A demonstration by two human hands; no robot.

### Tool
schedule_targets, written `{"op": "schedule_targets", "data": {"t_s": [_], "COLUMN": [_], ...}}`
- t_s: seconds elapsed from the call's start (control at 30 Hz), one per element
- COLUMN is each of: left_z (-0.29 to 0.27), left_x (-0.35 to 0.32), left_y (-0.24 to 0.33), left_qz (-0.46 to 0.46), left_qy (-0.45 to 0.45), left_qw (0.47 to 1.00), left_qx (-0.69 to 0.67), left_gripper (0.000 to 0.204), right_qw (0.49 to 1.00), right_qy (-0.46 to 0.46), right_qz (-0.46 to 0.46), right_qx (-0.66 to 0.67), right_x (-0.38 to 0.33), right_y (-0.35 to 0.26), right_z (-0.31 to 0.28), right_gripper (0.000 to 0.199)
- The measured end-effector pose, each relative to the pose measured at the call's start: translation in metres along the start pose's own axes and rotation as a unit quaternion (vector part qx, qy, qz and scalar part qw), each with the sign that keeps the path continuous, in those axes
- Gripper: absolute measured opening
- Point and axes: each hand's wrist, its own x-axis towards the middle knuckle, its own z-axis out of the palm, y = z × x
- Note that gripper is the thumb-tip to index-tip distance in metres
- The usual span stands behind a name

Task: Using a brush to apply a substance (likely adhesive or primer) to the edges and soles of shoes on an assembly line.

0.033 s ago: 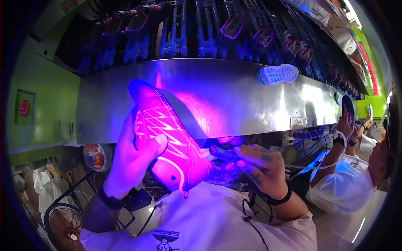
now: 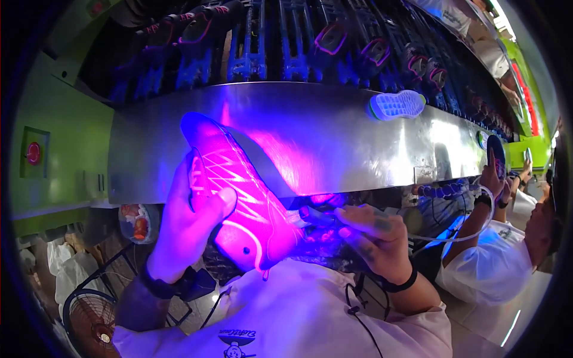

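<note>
Under pink and violet light, my left hand (image 2: 200,212) is closed round a shoe upper (image 2: 245,200) with pale zigzag lines on its side. The thumb presses on that side; the fingers behind are partly hidden. The upper is tilted, its toe up and to the left, over the near edge of the metal bench. My right hand (image 2: 373,238) pinches a dark-handled brush (image 2: 316,218). Its pale tip meets the lower right edge of the upper, though glare blurs the contact.
A metal bench (image 2: 346,137) runs across, bearing a pale shoe sole (image 2: 399,105). Beyond it is a conveyor rack (image 2: 248,53) with several dark shoes. A co-worker (image 2: 495,256) holds a dark sole at right. A fan (image 2: 89,322) stands lower left, and a white hose (image 2: 453,235) hangs at right.
The upper and my left hand have shifted very slightly left. My right hand and the brush stay almost in place.
</note>
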Motion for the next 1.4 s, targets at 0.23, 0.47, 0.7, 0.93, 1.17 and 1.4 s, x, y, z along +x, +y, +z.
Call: {"op": "schedule_targets", "data": {"t_s": [0.23, 0.47, 0.7, 0.93, 1.17, 1.4], "left_z": [0.012, 0.01, 0.014, 0.023, 0.028, 0.03], "left_x": [0.002, -0.004, -0.022, -0.048, -0.083, -0.079], "left_y": [0.01, 0.011, 0.017, -0.004, -0.031, -0.045], "left_qz": [-0.052, -0.137, -0.191, -0.204, -0.332, -0.351], "left_qy": [0.012, -0.03, -0.086, -0.159, -0.093, -0.176], "left_qw": [0.988, 0.939, 0.881, 0.779, 0.695, 0.58], "left_qx": [-0.144, -0.313, -0.424, -0.571, -0.631, -0.713], "left_gripper": [0.052, 0.043, 0.047, 0.057, 0.072, 0.075], "right_qw": [0.992, 0.967, 0.938, 0.928, 0.947, 0.967], "right_qy": [0.0, 0.036, 0.043, 0.015, 0.002, 0.011], "right_qz": [-0.051, -0.19, -0.286, -0.329, -0.303, -0.248], "right_qx": [-0.119, -0.168, -0.191, -0.174, -0.109, -0.057], "right_x": [0.013, 0.04, 0.061, 0.075, 0.073, 0.056], "right_y": [-0.022, -0.032, -0.043, -0.046, -0.032, -0.01], "right_z": [-0.01, -0.011, -0.022, -0.029, -0.02, -0.011], "right_gripper": [0.051, 0.053, 0.055, 0.052, 0.041, 0.032]}}
